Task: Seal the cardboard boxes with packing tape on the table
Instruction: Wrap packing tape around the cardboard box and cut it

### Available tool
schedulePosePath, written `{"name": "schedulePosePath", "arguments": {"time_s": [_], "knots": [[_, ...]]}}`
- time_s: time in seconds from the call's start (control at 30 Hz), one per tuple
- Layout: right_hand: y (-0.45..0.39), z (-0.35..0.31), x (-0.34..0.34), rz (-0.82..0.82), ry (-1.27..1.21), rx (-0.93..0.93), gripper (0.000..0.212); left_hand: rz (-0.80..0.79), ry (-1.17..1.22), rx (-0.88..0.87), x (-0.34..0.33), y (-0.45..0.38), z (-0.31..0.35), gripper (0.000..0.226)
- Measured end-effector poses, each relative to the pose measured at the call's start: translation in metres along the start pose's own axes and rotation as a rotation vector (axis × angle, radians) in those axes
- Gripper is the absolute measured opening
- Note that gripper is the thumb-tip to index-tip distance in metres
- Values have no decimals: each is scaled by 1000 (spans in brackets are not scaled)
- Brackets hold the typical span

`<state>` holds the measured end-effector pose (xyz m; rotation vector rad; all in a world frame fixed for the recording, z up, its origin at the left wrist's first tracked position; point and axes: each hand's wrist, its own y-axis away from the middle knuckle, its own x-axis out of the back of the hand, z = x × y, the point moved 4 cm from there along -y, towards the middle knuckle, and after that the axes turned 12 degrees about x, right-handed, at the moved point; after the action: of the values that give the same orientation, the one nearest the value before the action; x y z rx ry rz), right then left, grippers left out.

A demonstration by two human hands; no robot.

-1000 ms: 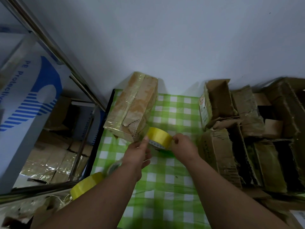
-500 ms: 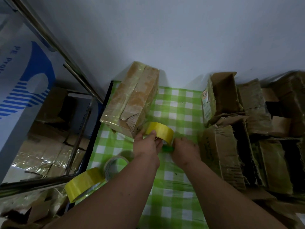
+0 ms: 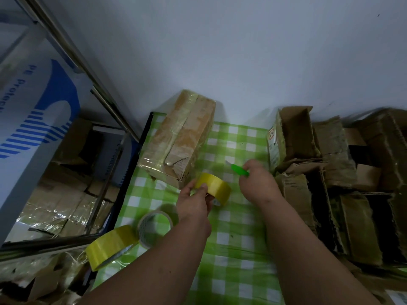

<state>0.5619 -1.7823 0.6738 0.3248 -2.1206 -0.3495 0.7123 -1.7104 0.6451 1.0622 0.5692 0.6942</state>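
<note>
Progress inspection, head view. One cardboard box (image 3: 178, 137) stands at centre frame on the desk (image 3: 237, 238), which is covered by a green checked cloth. Glossy tape bands run over its top seam and near end, and it reads as sealed, though a torn flap corner shows at the near end. I judge this unit done or all but done.

The left hand (image 3: 193, 205), at lower centre, has fingers and thumb curled round a yellow tape roll (image 3: 214, 188) lifted just in front of the box's near corner. Whether a strip still joins roll to box cannot be determined. The right hand (image 3: 256, 183), right of centre, is closed on a green cutter (image 3: 240, 170), blade tip pointing toward upper left; motion blur obscures the fingers. In my judgement this is the cut-off step closing the current box.

Outstanding work: a pile of worn boxes (image 3: 330, 168) fills the right of the frame, several with flaps open and unsealed. The count is uncertain, as the pile is dim and overlapping.

Spare stock at lower left: a second yellow roll (image 3: 110, 246) at the desk edge and a nearly spent roll (image 3: 154, 227) beside it. Taped cartons (image 3: 59, 208) sit below a rack at left, off the desk.
</note>
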Motion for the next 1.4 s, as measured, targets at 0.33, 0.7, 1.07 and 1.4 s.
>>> {"name": "schedulePosePath", "arguments": {"time_s": [0.33, 0.7, 1.07, 1.4], "knots": [[-6, -56, 9, -187, 73, 332, 25, -79, 68, 62, 2, 0, -1, 37], [-14, -83, 9, -287, 362, 443, 26, -70, 110, 79, 1, 1, 3, 30], [-18, -93, 4, -259, 517, 498, 25, -71, 99, 71, -2, 3, 9, 26], [-26, -79, 2, -183, 563, 441, 22, -80, 31, 74, -1, 1, 11, 27]]}}
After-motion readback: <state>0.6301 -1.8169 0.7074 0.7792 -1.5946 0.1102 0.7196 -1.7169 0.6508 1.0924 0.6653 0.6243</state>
